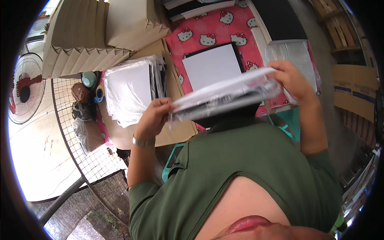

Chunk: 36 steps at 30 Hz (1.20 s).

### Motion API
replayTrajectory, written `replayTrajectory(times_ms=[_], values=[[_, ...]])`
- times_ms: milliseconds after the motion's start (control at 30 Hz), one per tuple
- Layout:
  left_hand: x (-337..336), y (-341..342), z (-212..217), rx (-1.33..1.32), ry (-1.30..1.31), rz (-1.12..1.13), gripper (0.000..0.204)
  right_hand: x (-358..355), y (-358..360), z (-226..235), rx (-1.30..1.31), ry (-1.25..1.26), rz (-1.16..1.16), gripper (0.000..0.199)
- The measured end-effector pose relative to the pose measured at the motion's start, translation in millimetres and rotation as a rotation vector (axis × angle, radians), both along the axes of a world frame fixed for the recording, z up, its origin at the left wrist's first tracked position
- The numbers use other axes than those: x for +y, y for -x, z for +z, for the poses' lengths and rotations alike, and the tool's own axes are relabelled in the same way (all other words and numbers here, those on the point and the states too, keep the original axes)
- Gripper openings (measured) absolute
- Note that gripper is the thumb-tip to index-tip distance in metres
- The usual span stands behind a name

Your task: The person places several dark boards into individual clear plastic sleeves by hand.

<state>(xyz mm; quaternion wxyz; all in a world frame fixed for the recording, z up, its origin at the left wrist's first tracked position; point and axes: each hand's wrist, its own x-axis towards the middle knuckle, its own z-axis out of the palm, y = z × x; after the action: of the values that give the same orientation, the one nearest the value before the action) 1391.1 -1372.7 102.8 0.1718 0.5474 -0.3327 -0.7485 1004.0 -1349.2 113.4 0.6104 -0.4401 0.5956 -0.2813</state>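
A clear plastic sleeve (230, 94) with white and black flat sheets inside is stretched between my two hands, tilted up at its right end. My left hand (155, 115) is closed on its left end, and a metal-banded watch (143, 141) is on that wrist. Fingers of my right hand (291, 80) are closed on the upper right corner. Beyond the sleeve, a white sheet (212, 66) lies on a black one on the pink cat-print cloth (188, 48). To the left is a stack of white and black sheets in plastic sleeves (129, 86).
Folded brown cardboard (76, 34) is piled at the far left. Black boards (280, 20) lie at the far right, with clear plastic sleeves (290, 54) nearer. A fan (26, 90) stands left, beyond a wire mesh (66, 120). A cardboard box (354, 88) is at right.
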Motion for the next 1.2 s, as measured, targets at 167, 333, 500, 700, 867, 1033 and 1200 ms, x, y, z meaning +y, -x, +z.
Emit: replayTrajectory(times_ms=[167,333,500,700,867,1033,1200], values=[[29.3,4.0,18.4,0.001,-0.027,0.059,0.015,54.5,-5.1,-6.9,-0.248,0.04,-0.153,0.015],[1.9,2.6,-16.6,0.145,-0.227,0.249,0.015,20.4,-25.7,-17.7,-0.479,-0.172,-0.54,0.019],[-40.3,-14.0,-64.5,0.309,-0.309,0.215,0.017,-9.4,19.1,-114.6,-0.806,-0.265,-0.192,0.019],[-43.6,-25.9,-193.6,0.438,-0.609,0.574,0.015,25.7,-10.7,-215.2,-0.849,-0.353,-0.518,0.017],[32.5,-2.1,-256.7,0.219,-0.797,0.838,0.018,79.1,-13.7,-270.4,-0.776,-0.497,-0.596,0.019],[134.4,-15.4,-286.6,0.117,-0.823,0.731,0.015,153.0,-10.4,-284.5,-0.658,-0.577,-0.599,0.023],[180.4,-11.7,-276.0,-0.039,-0.442,0.453,0.01,190.6,-20.5,-279.5,-0.396,-0.527,-0.437,0.023]])
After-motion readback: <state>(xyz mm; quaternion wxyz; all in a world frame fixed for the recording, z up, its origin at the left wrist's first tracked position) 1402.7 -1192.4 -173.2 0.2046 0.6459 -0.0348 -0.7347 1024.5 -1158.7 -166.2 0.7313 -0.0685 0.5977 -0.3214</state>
